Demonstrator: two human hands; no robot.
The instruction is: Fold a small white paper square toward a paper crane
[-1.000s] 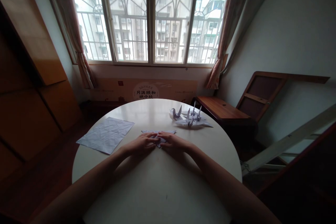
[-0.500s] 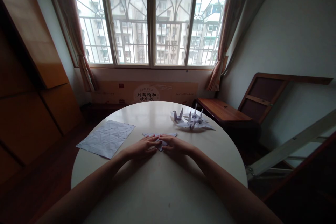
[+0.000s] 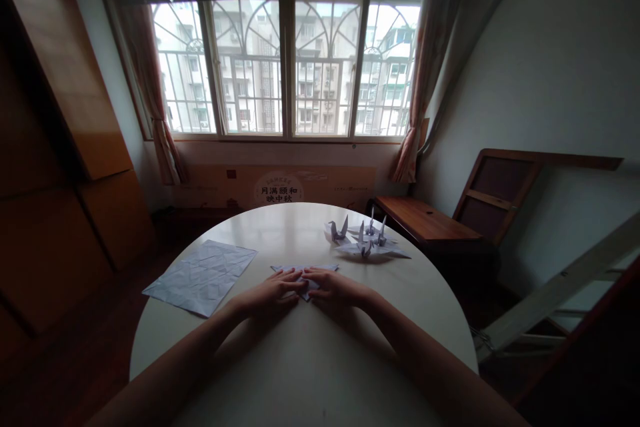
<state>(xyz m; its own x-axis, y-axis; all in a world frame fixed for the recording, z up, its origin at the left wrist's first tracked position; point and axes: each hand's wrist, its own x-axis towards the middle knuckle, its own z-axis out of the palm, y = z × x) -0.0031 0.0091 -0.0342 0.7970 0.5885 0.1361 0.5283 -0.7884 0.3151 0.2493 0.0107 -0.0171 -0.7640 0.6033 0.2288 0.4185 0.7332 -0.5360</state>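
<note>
A small folded piece of white paper [image 3: 306,271] lies on the round white table [image 3: 310,360], its flat upper edge toward the window. My left hand [image 3: 273,292] rests on its left half with fingers stretched flat. My right hand [image 3: 330,287] lies flat on its right half, fingertips meeting those of the left near the middle. Most of the folded paper is hidden under both hands.
A creased, unfolded square sheet [image 3: 203,276] lies at the table's left. Several finished paper cranes [image 3: 365,241] stand at the far right of the table. A wooden bench [image 3: 425,220] and a leaning frame [image 3: 505,190] are to the right; a barred window is ahead.
The camera has tilted up a little, so everything sits lower in view. Both hands stay pressed on the folded paper in the same place.
</note>
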